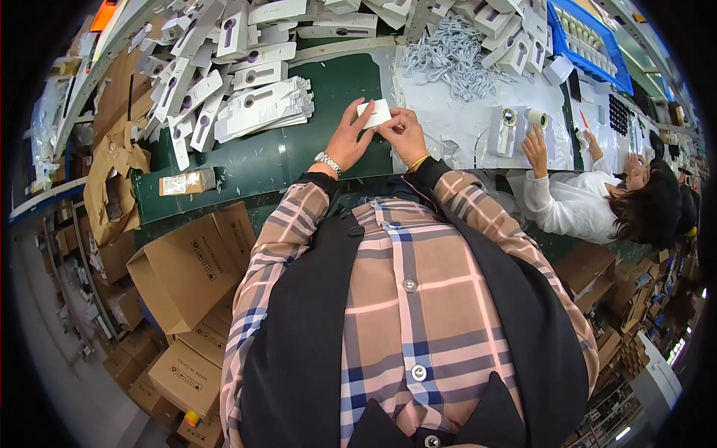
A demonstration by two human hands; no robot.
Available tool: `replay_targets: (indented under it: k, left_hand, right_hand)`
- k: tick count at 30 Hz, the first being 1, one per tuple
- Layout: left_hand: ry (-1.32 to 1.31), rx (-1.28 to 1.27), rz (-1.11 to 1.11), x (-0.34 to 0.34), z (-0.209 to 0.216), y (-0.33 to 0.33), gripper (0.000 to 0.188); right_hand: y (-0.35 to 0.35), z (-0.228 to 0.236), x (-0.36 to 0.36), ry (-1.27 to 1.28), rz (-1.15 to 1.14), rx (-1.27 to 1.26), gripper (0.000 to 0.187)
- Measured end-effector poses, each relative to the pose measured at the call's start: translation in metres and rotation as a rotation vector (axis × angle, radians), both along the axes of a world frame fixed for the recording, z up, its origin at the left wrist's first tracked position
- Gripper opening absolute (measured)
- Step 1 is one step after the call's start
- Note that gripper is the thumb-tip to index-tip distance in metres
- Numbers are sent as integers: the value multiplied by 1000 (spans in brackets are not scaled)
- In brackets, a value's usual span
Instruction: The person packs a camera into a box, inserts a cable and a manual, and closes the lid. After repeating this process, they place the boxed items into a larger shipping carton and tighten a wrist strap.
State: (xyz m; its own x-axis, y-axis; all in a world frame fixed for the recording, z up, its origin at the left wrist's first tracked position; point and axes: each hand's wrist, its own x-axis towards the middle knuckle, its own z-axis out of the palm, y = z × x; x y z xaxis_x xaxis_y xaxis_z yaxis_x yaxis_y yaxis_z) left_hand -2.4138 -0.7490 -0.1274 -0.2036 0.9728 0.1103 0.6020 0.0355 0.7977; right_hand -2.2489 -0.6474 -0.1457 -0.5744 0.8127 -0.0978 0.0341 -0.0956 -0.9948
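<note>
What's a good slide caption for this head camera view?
Both hands, left hand and right hand, hold a small white flat card over a dark green work table beside stacked white cardboard packaging inserts.

Small card (376,113) held between left hand (346,140) and right hand (404,134) above the table (261,160), stack of flat cartons (263,108) to its left, heap of cables (450,58) behind right, open boxes (190,265) on floor lower left, co-worker (597,198) at right
</note>
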Motion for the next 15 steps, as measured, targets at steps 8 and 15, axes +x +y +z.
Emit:
replay_targets:
  k: [8,15]
  left_hand:
    - [15,-10,-15,3,8,1,68]
    - [-2,-1,13,3,8,-2,68]
  right_hand:
    - [0,-1,1,-49,-38,39,15]
    - [5,8,16,-136,79,365,13]
